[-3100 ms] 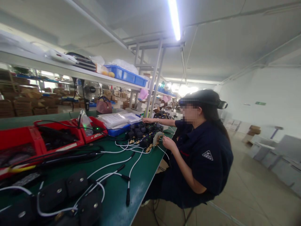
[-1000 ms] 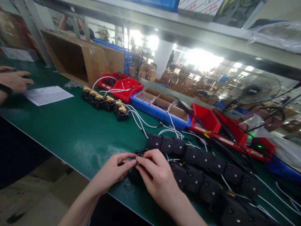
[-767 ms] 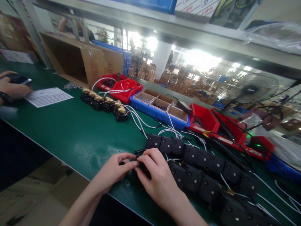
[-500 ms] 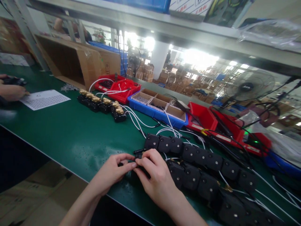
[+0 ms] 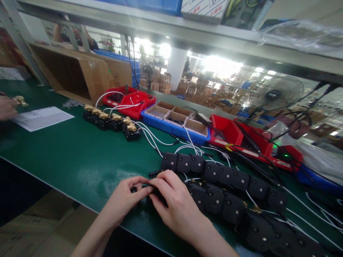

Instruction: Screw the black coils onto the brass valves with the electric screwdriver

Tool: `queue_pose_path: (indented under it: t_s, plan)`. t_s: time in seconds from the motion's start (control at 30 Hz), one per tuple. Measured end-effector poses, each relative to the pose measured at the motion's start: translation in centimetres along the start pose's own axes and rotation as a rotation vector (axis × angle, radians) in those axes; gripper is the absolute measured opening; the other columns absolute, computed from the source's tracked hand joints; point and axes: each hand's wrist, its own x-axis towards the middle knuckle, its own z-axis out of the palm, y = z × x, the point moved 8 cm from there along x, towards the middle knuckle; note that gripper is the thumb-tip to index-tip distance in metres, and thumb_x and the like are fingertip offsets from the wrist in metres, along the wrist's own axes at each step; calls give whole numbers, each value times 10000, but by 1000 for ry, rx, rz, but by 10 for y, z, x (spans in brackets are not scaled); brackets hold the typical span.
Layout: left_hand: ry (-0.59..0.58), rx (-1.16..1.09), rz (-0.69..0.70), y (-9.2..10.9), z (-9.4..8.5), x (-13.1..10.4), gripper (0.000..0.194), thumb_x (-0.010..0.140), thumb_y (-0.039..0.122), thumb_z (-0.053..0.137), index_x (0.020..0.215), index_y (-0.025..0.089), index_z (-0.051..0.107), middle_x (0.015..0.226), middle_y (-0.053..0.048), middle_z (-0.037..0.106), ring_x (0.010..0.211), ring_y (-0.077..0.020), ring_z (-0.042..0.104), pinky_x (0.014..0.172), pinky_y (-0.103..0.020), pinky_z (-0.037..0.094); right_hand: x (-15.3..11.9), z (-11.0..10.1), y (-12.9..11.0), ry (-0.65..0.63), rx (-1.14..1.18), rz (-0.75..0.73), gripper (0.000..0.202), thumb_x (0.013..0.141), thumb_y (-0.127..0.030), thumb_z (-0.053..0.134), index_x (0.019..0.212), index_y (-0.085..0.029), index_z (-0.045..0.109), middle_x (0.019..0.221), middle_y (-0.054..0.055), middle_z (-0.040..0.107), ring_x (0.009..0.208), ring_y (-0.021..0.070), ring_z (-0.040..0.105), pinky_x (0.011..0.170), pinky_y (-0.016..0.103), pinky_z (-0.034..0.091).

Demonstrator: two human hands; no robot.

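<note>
At the near edge of the green bench, my left hand [image 5: 131, 194] and my right hand [image 5: 173, 201] meet fingertip to fingertip. Both are closed on a small black part [image 5: 160, 195], mostly hidden behind the right fingers. A black cable connector [image 5: 155, 174] sticks out just beyond the fingertips. Right of my hands, black square housings [image 5: 214, 200] lie in a row, with white cables and bits of brass between them. A second row of black housings [image 5: 227, 175] runs behind it.
A blue tray [image 5: 177, 132] with cardboard compartments stands behind, between red bins [image 5: 225, 130]. Black units with brass fittings [image 5: 115, 117] sit farther left, near a printed sheet [image 5: 44, 117] and a cardboard box [image 5: 99, 76]. A co-worker's hand [image 5: 6, 107] is at the far left beside a brass piece.
The view has shifted slightly. My hands keep their pinch on the black part, fingers moving only a little. At the far left, the co-worker's hand now has a brass piece by it.
</note>
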Motion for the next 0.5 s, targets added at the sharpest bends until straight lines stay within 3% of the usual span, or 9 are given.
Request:
queue_pose_path:
  t_s: [0.13,0.27,0.33,0.43,0.5]
  plan:
    - [10,-5,34,0,-2,4,494,698,556,718,926,120,683,615,45,431,544,-101,319,500,-226,207,1,3,-2,-4,-35,-48,172,980,-89,489,997,-101,660,934,99,600,841,199,560,753,322,540]
    - [4,-73,-17,-1,-3,3,675,660,667,732,1024,103,658,546,78,374,503,-93,291,485,-224,191,0,3,0,-18,-80,-34,185,980,-93,486,1059,-115,652,976,107,613,874,214,572,785,343,545]
    - [78,-103,-9,5,-10,-6,744,668,741,707,1069,117,641,493,93,345,473,-92,270,468,-223,173,-4,-8,-2,35,-34,5,195,959,-90,530,1122,-131,631,1034,109,623,925,219,592,828,346,553]
    - [193,-202,-11,3,-16,-32,698,724,835,584,931,173,662,452,72,356,434,-96,243,434,-236,188,-12,-30,-15,191,86,20,218,953,-96,556,1151,-169,610,1018,75,636,924,184,605,821,294,547]
    - [126,-217,-96,-15,-7,-49,668,750,863,494,756,216,660,451,27,400,414,-128,307,401,-276,261,-18,-32,-32,224,141,-52,175,965,-165,572,1134,-177,614,986,57,654,888,169,605,783,280,544]
